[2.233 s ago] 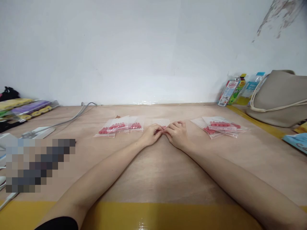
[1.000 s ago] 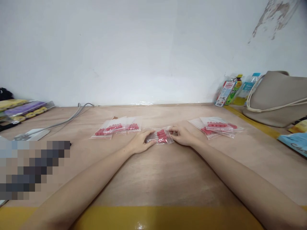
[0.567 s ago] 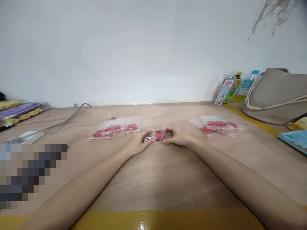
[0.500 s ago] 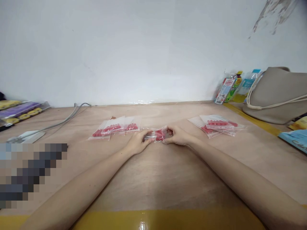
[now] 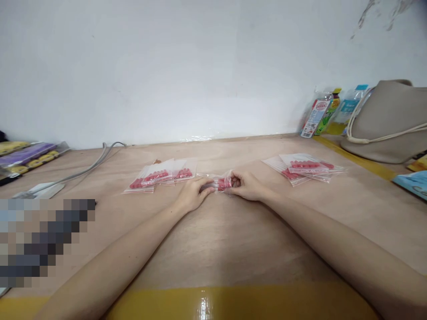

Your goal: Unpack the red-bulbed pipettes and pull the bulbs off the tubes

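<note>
Between my two hands, low over the tabletop, is a clear plastic bag with red pieces in it. My left hand pinches its left end with thumb and fingers. At the right end, my right hand has its fingers closed on the plastic. To the left lie several overlapping zip bags holding small red pieces in a row. Another pile of zip bags, also with red pieces, lies to the right. What the red pieces are exactly is too small to tell.
A grey cable runs across the left of the wooden table. Purple and yellow packs lie at far left. Bottles, a carton and a grey-beige bag stand at back right. Yellow tape lines the front edge.
The view has shifted slightly. Both hands stay on the bag in nearly the same place; the red pieces look more bunched toward the right hand's fingers.
</note>
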`<state>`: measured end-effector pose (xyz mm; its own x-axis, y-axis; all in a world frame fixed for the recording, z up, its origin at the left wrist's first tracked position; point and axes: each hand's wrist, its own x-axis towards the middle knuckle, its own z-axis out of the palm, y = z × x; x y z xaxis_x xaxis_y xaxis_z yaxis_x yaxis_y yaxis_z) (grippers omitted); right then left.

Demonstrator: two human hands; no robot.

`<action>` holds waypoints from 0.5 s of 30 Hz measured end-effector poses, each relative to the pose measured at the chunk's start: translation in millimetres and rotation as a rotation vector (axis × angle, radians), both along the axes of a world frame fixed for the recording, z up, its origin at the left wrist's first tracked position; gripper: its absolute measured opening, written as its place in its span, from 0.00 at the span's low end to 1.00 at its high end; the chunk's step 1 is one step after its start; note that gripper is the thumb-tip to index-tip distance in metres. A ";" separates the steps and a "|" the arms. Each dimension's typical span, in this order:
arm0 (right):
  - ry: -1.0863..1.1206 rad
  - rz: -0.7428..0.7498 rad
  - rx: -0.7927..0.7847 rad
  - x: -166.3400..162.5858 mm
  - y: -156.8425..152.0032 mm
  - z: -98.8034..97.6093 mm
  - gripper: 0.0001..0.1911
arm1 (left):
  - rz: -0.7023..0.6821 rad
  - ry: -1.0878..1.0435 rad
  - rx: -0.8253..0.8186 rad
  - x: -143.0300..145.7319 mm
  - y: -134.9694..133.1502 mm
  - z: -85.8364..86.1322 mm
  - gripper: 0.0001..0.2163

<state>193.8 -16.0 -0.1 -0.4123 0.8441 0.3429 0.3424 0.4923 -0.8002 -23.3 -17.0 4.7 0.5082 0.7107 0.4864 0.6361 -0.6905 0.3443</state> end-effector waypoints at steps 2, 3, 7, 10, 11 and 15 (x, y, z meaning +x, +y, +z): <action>0.049 0.029 -0.015 0.9 -0.5 1.1 0.09 | -0.001 0.003 0.000 0.5 -0.2 0.0 0.11; 0.082 0.043 -0.037 1.4 -0.9 2.0 0.09 | -0.003 0.002 -0.003 0.8 -0.3 0.1 0.10; 0.176 0.059 -0.183 2.1 -2.7 6.6 0.11 | -0.002 -0.009 -0.013 1.9 -1.0 1.4 0.10; 0.204 0.023 -0.325 1.8 -3.4 9.2 0.13 | -0.007 -0.005 -0.011 2.0 -1.9 2.6 0.10; 0.197 -0.005 -0.364 1.9 -3.5 9.8 0.13 | -0.008 -0.003 -0.012 1.7 -2.2 2.8 0.10; 0.172 -0.075 -0.475 5.8 -2.6 12.0 0.12 | 0.016 -0.003 -0.016 0.1 -2.3 2.5 0.10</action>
<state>199.6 -18.6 11.9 -0.3155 0.9485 -0.0285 0.2063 0.0392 -0.9777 -23.2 -19.3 7.2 0.4955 0.7264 0.4762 0.6460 -0.6747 0.3571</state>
